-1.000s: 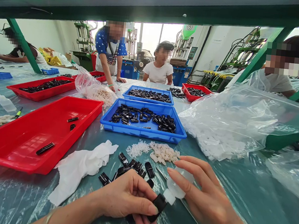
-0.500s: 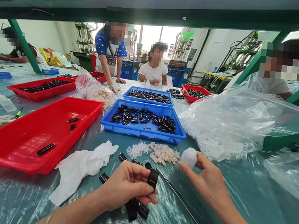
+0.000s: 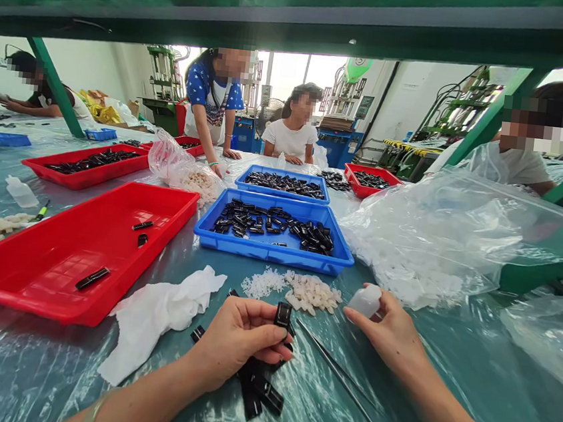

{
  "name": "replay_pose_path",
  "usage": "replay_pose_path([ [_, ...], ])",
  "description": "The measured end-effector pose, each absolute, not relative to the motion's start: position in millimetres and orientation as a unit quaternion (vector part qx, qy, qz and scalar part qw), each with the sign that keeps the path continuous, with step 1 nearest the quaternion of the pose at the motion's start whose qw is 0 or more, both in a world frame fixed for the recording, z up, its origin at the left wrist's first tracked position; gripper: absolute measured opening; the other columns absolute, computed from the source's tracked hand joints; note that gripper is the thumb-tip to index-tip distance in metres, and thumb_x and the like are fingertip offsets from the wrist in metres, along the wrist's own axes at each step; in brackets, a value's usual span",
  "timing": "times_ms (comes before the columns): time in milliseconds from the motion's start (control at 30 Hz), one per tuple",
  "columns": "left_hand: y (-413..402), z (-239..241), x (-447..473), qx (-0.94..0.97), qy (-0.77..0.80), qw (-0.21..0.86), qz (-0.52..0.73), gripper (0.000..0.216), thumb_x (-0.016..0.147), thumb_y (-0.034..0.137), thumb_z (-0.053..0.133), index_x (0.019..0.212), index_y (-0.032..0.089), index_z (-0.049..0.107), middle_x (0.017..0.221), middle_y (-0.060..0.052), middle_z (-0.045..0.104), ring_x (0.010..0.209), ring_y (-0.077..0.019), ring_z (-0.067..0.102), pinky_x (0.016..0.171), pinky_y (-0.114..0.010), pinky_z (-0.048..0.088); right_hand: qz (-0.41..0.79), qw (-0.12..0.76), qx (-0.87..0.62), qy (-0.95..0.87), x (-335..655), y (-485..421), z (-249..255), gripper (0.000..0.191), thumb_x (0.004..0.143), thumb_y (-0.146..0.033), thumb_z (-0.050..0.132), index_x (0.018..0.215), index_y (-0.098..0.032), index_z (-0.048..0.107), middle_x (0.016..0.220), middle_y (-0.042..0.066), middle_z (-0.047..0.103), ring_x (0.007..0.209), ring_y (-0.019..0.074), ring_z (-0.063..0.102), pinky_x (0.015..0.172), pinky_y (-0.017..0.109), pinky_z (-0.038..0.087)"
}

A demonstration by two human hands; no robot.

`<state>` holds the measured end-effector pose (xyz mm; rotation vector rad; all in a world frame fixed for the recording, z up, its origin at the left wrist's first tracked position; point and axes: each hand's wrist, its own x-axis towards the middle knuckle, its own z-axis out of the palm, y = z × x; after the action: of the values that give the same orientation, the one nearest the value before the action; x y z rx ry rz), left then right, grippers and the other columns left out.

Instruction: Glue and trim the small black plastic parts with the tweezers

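A small glossy black rectangular part [image 3: 283,315] is pinched upright between the thumb and fingers of my left hand [image 3: 243,334]. My right hand [image 3: 395,327] is closed around a small white translucent squeeze bottle [image 3: 366,301], held tilted over the table; its tip is hard to make out. Below my left hand lie several more black parts [image 3: 266,394], partly covered by it. Metal tweezers [image 3: 338,371] rest on the plastic sheet between my hands. Just beyond are a pile of cream-coloured small pieces [image 3: 313,293] and a pile of clear small pieces [image 3: 262,283].
A red tray [image 3: 51,301] with a few black parts stands left, beside a crumpled white cloth [image 3: 162,316]. Ahead is a blue tray [image 3: 271,257] of black parts. A large clear bag [image 3: 435,234] sits right. A green beam [image 3: 302,12] crosses overhead; co-workers sit and stand beyond.
The bottle in my right hand has tilted over and moved slightly right. My left hand has turned the black part so its face shows more. The whole view has shifted a little.
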<state>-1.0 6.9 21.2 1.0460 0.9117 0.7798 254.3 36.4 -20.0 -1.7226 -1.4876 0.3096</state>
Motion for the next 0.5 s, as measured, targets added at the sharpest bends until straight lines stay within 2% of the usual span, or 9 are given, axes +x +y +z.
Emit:
replay_pose_path([
  [100,7.0,21.3,-0.7,0.470,0.413,0.698,0.348,0.029,0.066,0.033,0.071,0.081,0.008,0.069,0.076,-0.009,0.068,0.067,-0.0159,0.067,0.056,-0.017,0.051,0.036,0.448,-0.678,-0.581,250.1,30.9,-13.0,0.060,0.065,-0.043,0.064,0.114,-0.013,0.047,0.107,0.018,0.058,0.098,0.0338,0.057,0.068,0.043,0.051],
  [167,6.9,21.3,-0.3,0.472,0.416,0.696,0.346,0.029,0.066,0.034,0.071,0.080,0.008,0.069,0.074,-0.009,0.068,0.067,-0.0160,0.067,0.056,-0.017,0.050,-0.038,0.477,-0.652,-0.588,243.8,23.2,-5.5,0.057,0.070,-0.041,0.063,0.117,-0.014,0.045,0.115,0.019,0.051,0.108,0.0359,0.049,0.075,0.048,0.048],
  [233,7.0,20.9,0.2,0.475,0.417,0.694,0.345,0.029,0.066,0.034,0.071,0.079,0.008,0.068,0.075,-0.009,0.068,0.066,-0.0159,0.067,0.055,-0.017,0.050,-0.093,0.493,-0.589,-0.634,234.7,14.1,1.0,0.037,0.076,-0.032,0.060,0.110,-0.019,0.050,0.109,0.015,0.055,0.101,0.0297,0.054,0.074,0.041,0.050],
  [300,7.1,20.1,0.6,0.480,0.415,0.693,0.343,0.030,0.066,0.035,0.070,0.080,0.008,0.068,0.075,-0.009,0.068,0.066,-0.0158,0.067,0.055,-0.017,0.050,-0.101,0.461,-0.492,-0.731,224.3,6.7,2.9,0.015,0.082,-0.020,0.053,0.097,-0.021,0.056,0.092,0.008,0.061,0.083,0.0204,0.061,0.068,0.030,0.052],
  [333,7.2,19.6,0.7,0.482,0.415,0.692,0.341,0.030,0.066,0.035,0.070,0.080,0.009,0.068,0.076,-0.009,0.068,0.067,-0.0159,0.067,0.055,-0.017,0.050,-0.088,0.433,-0.460,-0.770,219.4,4.6,1.5,0.011,0.084,-0.017,0.050,0.091,-0.021,0.058,0.087,0.006,0.062,0.078,0.0177,0.062,0.066,0.027,0.053],
  [433,7.1,18.3,1.1,0.487,0.413,0.692,0.337,0.031,0.067,0.036,0.070,0.081,0.009,0.068,0.077,-0.009,0.068,0.067,-0.0160,0.067,0.056,-0.017,0.050,-0.052,0.346,-0.424,-0.835,208.9,5.4,-9.8,0.018,0.087,-0.014,0.043,0.091,-0.018,0.060,0.090,0.008,0.063,0.082,0.0172,0.064,0.068,0.028,0.055],
  [500,6.7,17.7,1.4,0.488,0.411,0.694,0.334,0.030,0.067,0.035,0.070,0.081,0.009,0.068,0.078,-0.010,0.069,0.067,-0.0157,0.067,0.056,-0.017,0.051,-0.050,0.325,-0.428,-0.842,206.1,9.3,-18.5,0.020,0.087,-0.014,0.043,0.095,-0.017,0.061,0.092,0.010,0.064,0.084,0.0190,0.064,0.069,0.031,0.056],
])
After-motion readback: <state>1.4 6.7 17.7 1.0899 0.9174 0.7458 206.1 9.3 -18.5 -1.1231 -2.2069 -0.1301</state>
